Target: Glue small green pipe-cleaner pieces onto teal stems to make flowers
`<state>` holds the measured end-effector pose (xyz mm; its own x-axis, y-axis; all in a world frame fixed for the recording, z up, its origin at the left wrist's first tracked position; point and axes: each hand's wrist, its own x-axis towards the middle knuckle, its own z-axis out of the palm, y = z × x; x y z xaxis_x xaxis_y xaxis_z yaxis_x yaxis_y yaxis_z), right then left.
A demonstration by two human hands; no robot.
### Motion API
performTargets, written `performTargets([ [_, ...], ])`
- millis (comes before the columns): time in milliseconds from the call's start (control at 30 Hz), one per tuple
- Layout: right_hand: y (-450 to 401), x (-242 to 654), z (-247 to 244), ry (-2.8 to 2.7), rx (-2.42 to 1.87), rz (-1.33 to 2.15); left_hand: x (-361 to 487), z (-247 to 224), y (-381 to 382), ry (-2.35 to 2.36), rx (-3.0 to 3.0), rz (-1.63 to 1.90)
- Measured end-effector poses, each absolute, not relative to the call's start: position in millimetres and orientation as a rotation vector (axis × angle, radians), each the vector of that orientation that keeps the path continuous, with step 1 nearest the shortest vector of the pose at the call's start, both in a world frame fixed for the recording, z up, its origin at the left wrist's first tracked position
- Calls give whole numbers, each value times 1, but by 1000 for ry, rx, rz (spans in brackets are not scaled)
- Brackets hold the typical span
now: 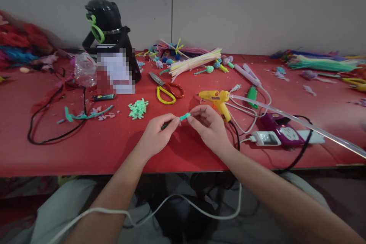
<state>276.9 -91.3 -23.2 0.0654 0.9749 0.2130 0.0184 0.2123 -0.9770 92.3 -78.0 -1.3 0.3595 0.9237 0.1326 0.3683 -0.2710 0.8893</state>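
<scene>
Between my hands, just above the red table [177,156], is a short twisted piece of green pipe cleaner [184,116]. The thumb and fingers of my left hand [160,131] pinch its left end. My right hand [210,126] has thumb and forefinger closed at its right end, the other fingers curled. Something dark shows under my left fingers; I cannot make out what it is. Left of my left hand lies a heap of short light-green pipe cleaner bits [138,108]. A yellow glue gun [215,99] with a long clear glue stick [297,118] lies beyond my right hand.
Scissors [166,90] with red and yellow handles lie behind my hands. A black bottle [107,19] stands back left. Pipe cleaner bundles [197,63] lie along the wall. A purple power strip [281,129] with a white plug, a lilac tool [247,74] and cords occupy the right.
</scene>
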Motion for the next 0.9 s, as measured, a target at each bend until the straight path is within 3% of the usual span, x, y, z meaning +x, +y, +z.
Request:
performTargets([
  [367,-96,274,-22,-1181,-1098,1072,93,-1,-75,1254,1717,906],
  [533,-102,294,-4,-1532,-1199,1081,94,-1,-74,1213,1627,952],
  [667,-103,323,13,-1825,-1443,840,92,0,-73,1211,1653,940],
  [900,-95,370,21,-1737,-1886,491,74,2,-66,1286,1685,899],
])
